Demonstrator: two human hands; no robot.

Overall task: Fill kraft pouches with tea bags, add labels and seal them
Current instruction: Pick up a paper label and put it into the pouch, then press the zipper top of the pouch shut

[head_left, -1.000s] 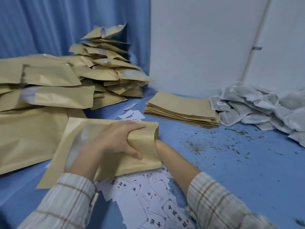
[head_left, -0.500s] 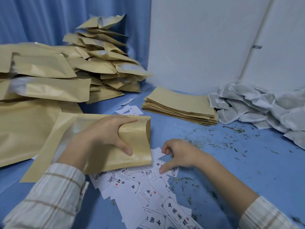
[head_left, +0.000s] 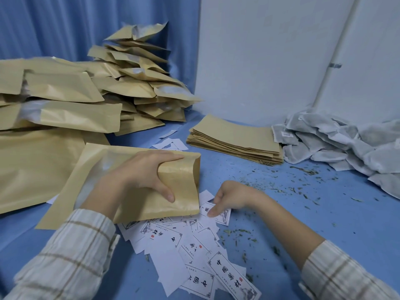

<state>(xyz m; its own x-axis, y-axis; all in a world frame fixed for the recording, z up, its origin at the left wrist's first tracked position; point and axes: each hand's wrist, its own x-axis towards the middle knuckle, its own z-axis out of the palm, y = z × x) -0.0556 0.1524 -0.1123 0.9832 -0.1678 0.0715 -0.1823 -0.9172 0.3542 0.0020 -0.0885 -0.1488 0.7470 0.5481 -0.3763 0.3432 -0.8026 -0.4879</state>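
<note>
Blue cloth covers your work surface (head_left: pixel 324 213), with a blue curtain (head_left: pixel 54 27) behind on the left and white panels (head_left: pixel 259 57) closing the corner on the right.

From your head camera, your left hand (head_left: pixel 138 180) grips one kraft pouch (head_left: pixel 179 191) near its open right end, four fingers curled over the top edge and the thumb pressed on the front face; the pouch lies tilted on the cloth with its lower right corner over the labels. Your right hand (head_left: pixel 231 195) sits just beside that corner, fingers bent down onto one label (head_left: pixel 218 213) at the top of the scatter; whether the thumb has caught it you cannot tell.

You have one loose scatter of white printed labels (head_left: pixel 194 245) in front of you, too overlapped to count. One heap of filled pouches (head_left: pixel 91 98) rises at the left and back, far more than a dozen. One neat stack of flat empty pouches (head_left: pixel 236 141) lies behind the hands, and one pile of tea bags (head_left: pixel 346 146) sits at the right, touching that stack. Tea crumbs (head_left: pixel 281 185) speckle the cloth between them.
</note>
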